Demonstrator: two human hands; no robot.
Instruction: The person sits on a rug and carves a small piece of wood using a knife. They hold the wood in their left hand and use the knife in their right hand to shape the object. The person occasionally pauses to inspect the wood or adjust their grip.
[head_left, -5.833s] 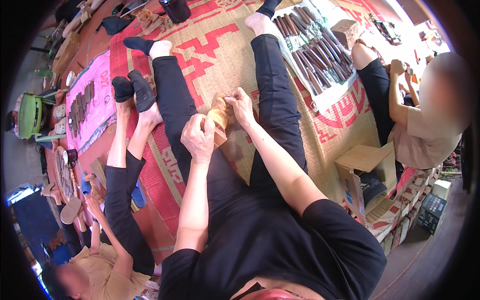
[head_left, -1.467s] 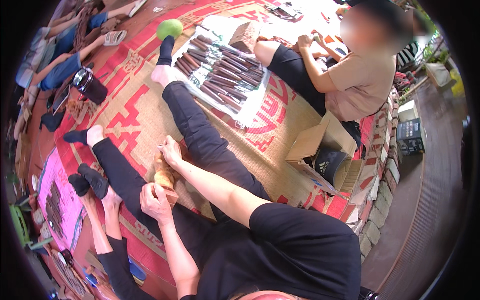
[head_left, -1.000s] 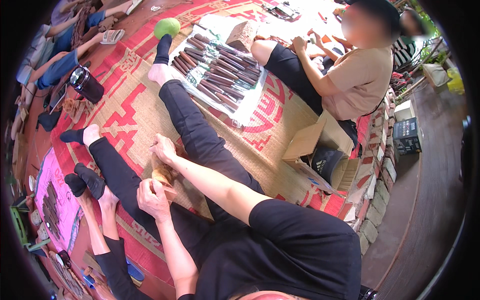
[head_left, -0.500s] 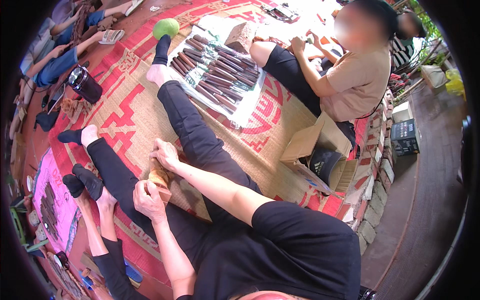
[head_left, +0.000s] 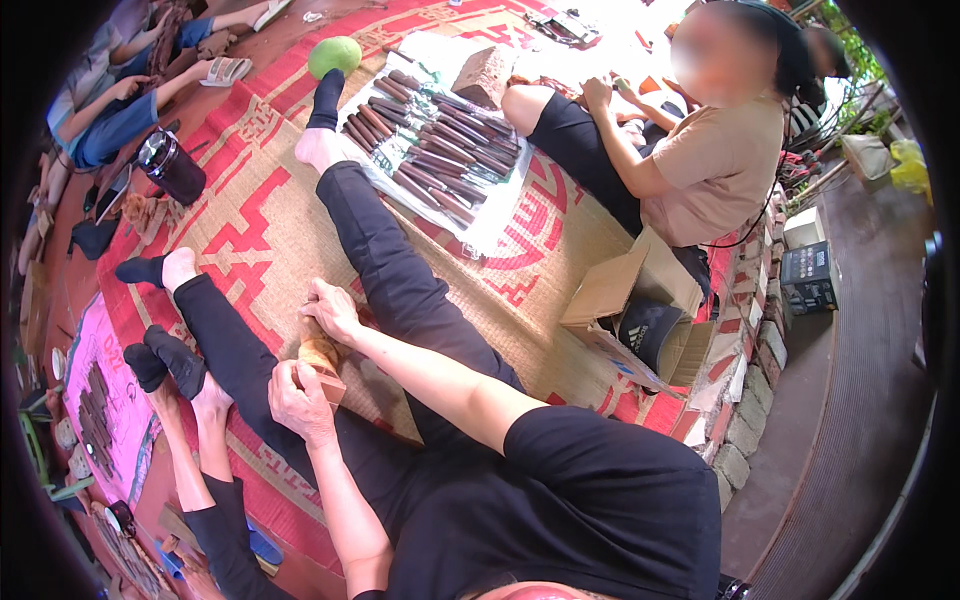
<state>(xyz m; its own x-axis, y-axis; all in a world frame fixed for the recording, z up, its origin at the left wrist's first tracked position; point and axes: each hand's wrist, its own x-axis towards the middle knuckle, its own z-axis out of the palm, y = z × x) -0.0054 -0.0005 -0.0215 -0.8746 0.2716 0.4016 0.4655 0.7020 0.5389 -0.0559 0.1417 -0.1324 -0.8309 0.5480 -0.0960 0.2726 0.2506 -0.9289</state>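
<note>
A small carved wooden piece (head_left: 320, 353), yellow-brown and rounded, with a reddish squared block at its near end, is held between my hands over my lap. My left hand (head_left: 302, 402) is closed at the near end, its fingers bent against the side of the wood. Around the far end, my right hand (head_left: 332, 311) is closed with curled fingers. Whether a small tool or sheet is also in either hand is hidden by the fingers. My legs in dark trousers (head_left: 390, 240) stretch out on both sides of the piece.
Many wooden-handled carving tools (head_left: 455, 150) lie on a white sheet beyond my foot, near a brick (head_left: 485, 76) and a green round fruit (head_left: 334, 57). A person (head_left: 710, 150) sits at right behind an open cardboard box (head_left: 600, 290). A dark canister (head_left: 172, 168) stands left on the patterned mat (head_left: 250, 240).
My hands and the wooden piece stay almost in place. The person at right has shifted the head and hands slightly.
</note>
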